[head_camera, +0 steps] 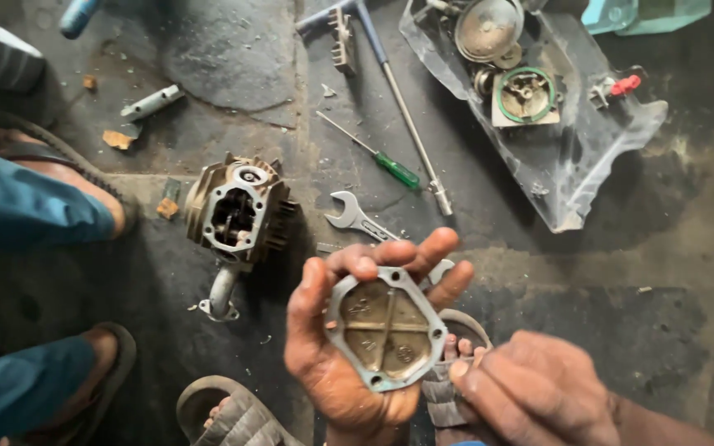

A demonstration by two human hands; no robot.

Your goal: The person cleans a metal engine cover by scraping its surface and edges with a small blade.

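Dark, stained concrete floor (208, 49) lies under us. Nearest, our right hand (539, 392) rests loosely curled beside our left hand (349, 347), whose fingers wrap a square metal cover plate (386, 326), ribbed inner face up. We judge it could slip from our greasy grip onto the sandalled toes (460, 347) below. It has no long axis; one corner points away from us. Beyond lie a finned cylinder head (237, 211), a spanner (353, 216), a green screwdriver (390, 168) and parts on clear plastic sheet (588, 173).
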